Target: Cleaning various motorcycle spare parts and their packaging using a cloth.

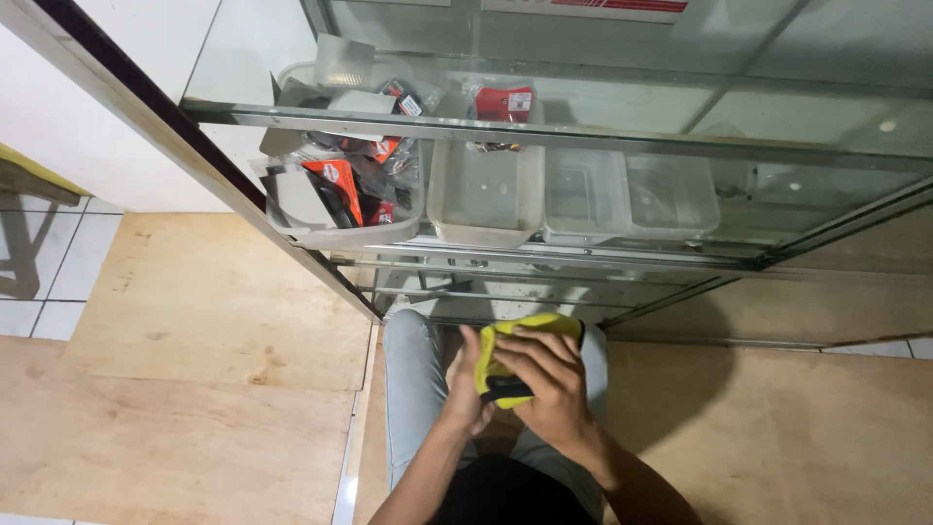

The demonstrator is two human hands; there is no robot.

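Head view, looking down: a yellow cloth [515, 340] with a black edge is held between both hands above the person's lap, in front of a glass display cabinet [603, 126]. The cloth is bunched; its long axis runs roughly from the lower left, where the black edge shows, up to the right toward the cabinet, with the yellow end pointing that way. Left hand [466, 384]: fingers curled closed against the cloth's left side, palm hidden. Right hand [549, 379]: fingers bent over the top of the cloth, gripping it from above, knuckles facing the camera. The hands touch one another across the cloth. Grey trousers [413, 389] below, both knees near the cabinet base. On the cabinet's lower shelf: a clear tub [340, 233] filled with red, black and grey packets at left, a white tray [486, 199] beside it, then two clear lidded boxes [632, 199] to the right. Plywood floor [194, 389] on either side; white tiles [39, 272] at far left.
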